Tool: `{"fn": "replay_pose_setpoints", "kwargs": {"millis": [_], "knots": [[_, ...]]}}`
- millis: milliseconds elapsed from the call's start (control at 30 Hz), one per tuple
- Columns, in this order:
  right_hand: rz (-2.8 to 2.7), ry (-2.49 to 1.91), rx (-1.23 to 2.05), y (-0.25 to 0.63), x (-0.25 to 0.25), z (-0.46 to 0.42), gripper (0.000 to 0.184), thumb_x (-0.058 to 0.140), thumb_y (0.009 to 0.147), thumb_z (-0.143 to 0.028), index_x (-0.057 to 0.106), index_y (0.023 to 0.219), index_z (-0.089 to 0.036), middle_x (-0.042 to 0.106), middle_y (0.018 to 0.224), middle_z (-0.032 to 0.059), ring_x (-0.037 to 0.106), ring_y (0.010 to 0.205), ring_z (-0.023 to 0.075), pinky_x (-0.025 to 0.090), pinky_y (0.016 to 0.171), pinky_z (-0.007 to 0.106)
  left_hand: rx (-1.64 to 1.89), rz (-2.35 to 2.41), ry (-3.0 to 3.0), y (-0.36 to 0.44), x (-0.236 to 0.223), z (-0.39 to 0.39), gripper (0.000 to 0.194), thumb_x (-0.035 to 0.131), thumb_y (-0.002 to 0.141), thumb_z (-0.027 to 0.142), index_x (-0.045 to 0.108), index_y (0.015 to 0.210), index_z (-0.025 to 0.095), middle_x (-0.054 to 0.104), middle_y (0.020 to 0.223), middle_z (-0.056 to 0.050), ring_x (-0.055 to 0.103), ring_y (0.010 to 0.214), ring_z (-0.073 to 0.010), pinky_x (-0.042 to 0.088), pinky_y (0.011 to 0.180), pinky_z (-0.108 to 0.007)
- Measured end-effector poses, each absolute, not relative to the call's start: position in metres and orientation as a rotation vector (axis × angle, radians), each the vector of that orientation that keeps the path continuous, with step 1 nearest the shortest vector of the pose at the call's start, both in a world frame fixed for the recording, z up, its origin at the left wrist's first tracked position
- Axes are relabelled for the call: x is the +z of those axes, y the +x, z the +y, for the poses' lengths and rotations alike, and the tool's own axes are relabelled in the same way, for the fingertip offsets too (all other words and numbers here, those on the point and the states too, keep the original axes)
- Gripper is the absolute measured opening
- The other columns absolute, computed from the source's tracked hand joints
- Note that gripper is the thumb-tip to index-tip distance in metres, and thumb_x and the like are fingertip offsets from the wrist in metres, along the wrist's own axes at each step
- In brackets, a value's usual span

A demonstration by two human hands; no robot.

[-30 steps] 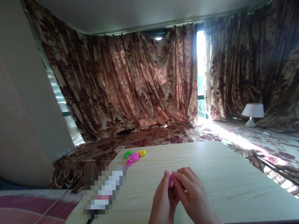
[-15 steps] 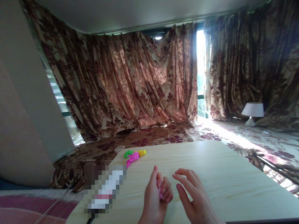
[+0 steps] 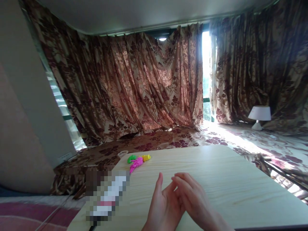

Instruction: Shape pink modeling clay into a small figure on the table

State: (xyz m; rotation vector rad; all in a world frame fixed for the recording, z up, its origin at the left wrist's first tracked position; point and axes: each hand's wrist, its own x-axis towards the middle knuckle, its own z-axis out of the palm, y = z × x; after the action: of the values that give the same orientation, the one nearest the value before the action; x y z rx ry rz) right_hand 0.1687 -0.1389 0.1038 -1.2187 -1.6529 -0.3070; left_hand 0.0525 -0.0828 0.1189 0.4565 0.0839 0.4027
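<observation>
My left hand [image 3: 165,202] is over the near part of the table, thumb raised and fingers stretched out to the right, its visible palm bare. My right hand [image 3: 192,194] comes in from the right, its fingers pressed together and bent over the left fingertips, so the two hands touch. Whatever lies between the fingers is hidden. Beyond them, near the table's far left corner, lie a crumpled pink piece [image 3: 136,163], a green curved piece [image 3: 131,158] and a yellow piece [image 3: 146,157], close together; their kind is unclear.
The pale wooden table [image 3: 216,170] stretches out in front. A blurred-out long white object [image 3: 110,195] with a black cord lies along its left edge. Farther back, a white lamp [image 3: 258,116] stands on a patterned cloth ledge before long floral curtains [image 3: 149,80].
The left hand has unfolded from a fist round something pink, which no longer shows. My right hand has moved left and now meets the left fingers. The coloured pieces stay put.
</observation>
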Motion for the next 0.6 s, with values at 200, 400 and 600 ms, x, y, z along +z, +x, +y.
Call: {"fn": "replay_pose_setpoints", "kwargs": {"millis": [200, 400, 600], "knots": [[-1.266, -1.337, -0.074, 0.17, 0.107, -0.137, 0.025, 0.035, 0.095, -0.023, 0.058, 0.102, -0.017, 0.066, 0.081, 0.0049, 0.063, 0.069, 0.0148, 0.052, 0.066, 0.025, 0.403, 0.211, 0.408, 0.055, 0.104, -0.074, 0.06, 0.043, 0.086, 0.05, 0.046, 0.124, 0.004, 0.057, 0.12, -0.019, 0.057, 0.106, -0.0241, 0.041, 0.088, -0.034], [-1.425, -1.443, -0.449, 0.143, 0.109, -0.136, 0.04, 0.026, 0.096, -0.016, 0.066, 0.097, -0.01, 0.073, 0.076, 0.0051, 0.068, 0.068, 0.0116, 0.056, 0.063, 0.022, 0.434, 0.162, 0.444, 0.078, 0.089, -0.077, 0.05, 0.044, 0.084, 0.051, 0.059, 0.108, 0.01, 0.064, 0.109, -0.015, 0.056, 0.109, -0.0264, 0.041, 0.092, -0.038], [-1.637, -1.343, -0.514, 0.149, 0.091, -0.133, 0.047, 0.038, 0.088, -0.014, 0.04, 0.135, -0.011, 0.051, 0.132, 0.0148, 0.04, 0.127, 0.0253, 0.034, 0.103, 0.05, 0.56, 0.036, 0.579, 0.066, 0.099, -0.068, 0.046, 0.037, 0.088, 0.045, 0.058, 0.116, 0.014, 0.054, 0.128, -0.014, 0.044, 0.124, -0.0258, 0.035, 0.101, -0.04]]}}
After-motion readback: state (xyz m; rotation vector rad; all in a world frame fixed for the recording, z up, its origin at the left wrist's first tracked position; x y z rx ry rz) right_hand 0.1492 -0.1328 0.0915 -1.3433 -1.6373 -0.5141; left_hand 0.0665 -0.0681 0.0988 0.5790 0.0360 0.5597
